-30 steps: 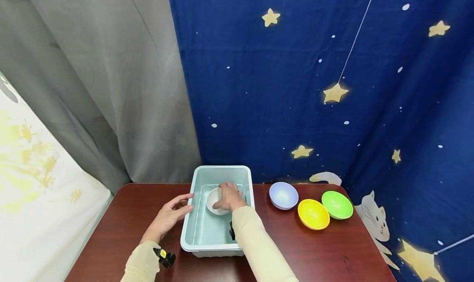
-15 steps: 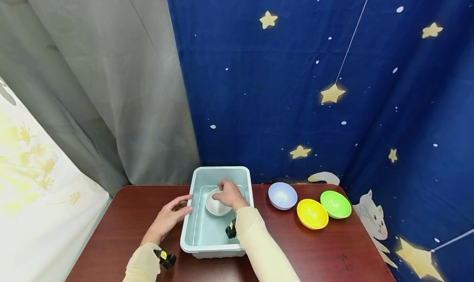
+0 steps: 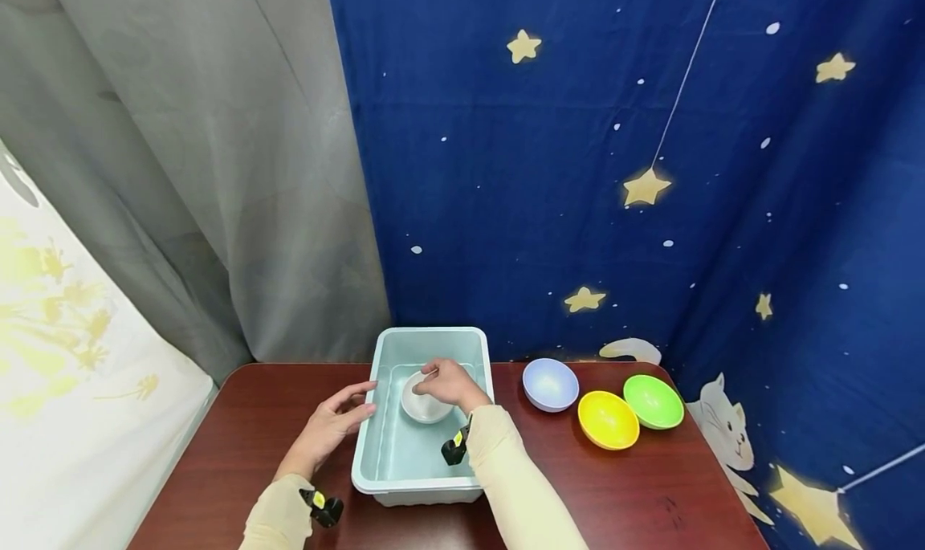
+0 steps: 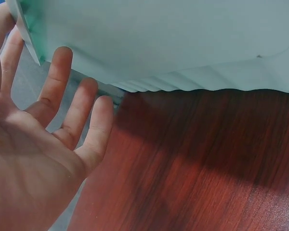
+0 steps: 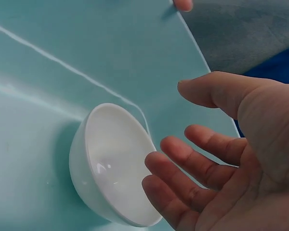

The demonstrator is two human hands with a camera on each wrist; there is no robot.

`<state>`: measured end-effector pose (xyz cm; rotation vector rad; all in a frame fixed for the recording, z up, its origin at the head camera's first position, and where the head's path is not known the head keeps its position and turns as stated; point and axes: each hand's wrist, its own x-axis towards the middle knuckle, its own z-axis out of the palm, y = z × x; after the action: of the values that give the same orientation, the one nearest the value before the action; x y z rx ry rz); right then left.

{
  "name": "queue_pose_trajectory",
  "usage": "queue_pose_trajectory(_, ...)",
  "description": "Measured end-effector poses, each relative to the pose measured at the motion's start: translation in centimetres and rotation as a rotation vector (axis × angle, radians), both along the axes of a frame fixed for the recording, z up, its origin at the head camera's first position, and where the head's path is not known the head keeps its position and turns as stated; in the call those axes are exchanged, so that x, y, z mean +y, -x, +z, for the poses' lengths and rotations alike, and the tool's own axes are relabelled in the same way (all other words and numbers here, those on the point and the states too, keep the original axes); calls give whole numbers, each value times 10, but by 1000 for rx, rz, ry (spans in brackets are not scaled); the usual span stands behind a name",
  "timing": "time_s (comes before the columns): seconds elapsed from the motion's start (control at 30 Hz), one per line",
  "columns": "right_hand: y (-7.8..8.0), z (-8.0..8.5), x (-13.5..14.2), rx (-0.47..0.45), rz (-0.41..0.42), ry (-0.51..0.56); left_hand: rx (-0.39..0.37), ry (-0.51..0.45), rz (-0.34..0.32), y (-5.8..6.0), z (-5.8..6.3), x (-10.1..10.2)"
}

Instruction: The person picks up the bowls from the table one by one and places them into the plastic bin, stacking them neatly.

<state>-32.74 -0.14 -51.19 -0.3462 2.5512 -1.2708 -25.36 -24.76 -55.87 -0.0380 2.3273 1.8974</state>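
A white bowl point(image 3: 425, 405) stands upright on the floor of the light blue plastic bin point(image 3: 405, 470). Over the bowl's right side hovers my right hand point(image 3: 450, 383), holding nothing. In the right wrist view its relaxed fingers point(image 5: 202, 163) overlap the rim of the bowl point(image 5: 118, 163), and the thumb is spread away from them. My left hand point(image 3: 328, 425) is at the bin's left rim, fingertips touching or very near it. The left wrist view shows that hand's fingers point(image 4: 82, 108) spread beside the outer wall of the bin point(image 4: 159, 43).
Right of the bin, a lavender bowl point(image 3: 551, 385), a yellow bowl point(image 3: 609, 420) and a green bowl point(image 3: 654, 401) sit on the red-brown table point(image 3: 614, 502). A grey curtain point(image 3: 289, 213) and a blue star-patterned curtain point(image 3: 470, 213) hang behind the table.
My right hand has let go of the white bowl, and its fingers have come off the rim. The bowl stays in the bin. My left hand has hardly moved.
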Motion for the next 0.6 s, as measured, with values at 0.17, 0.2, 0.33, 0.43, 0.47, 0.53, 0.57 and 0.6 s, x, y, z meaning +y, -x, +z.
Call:
queue_pose_trajectory(0.17,-3,2,3,-25,12,38,7,17,10,-2,1,-1)
queue_pose_trajectory(0.2,-4,3,4,-27,15,43,7,16,10,-2,2,-1)
queue_pose_trajectory(0.33,-6,4,7,-22,28,52,4,21,11,-2,2,0)
queue_pose_trajectory(0.43,-7,8,10,-17,46,57,1,32,22,-2,2,0)
queue_pose_trajectory(0.47,-8,9,10,-17,51,60,2,32,23,-2,1,0)
queue_pose_trajectory(0.53,-10,13,11,-12,58,60,1,26,28,-3,1,1)
queue_pose_trajectory(0.57,-10,15,12,-8,60,59,1,22,28,-3,1,1)
queue_pose_trajectory(0.6,-11,18,12,-2,61,57,1,19,28,-3,0,1)
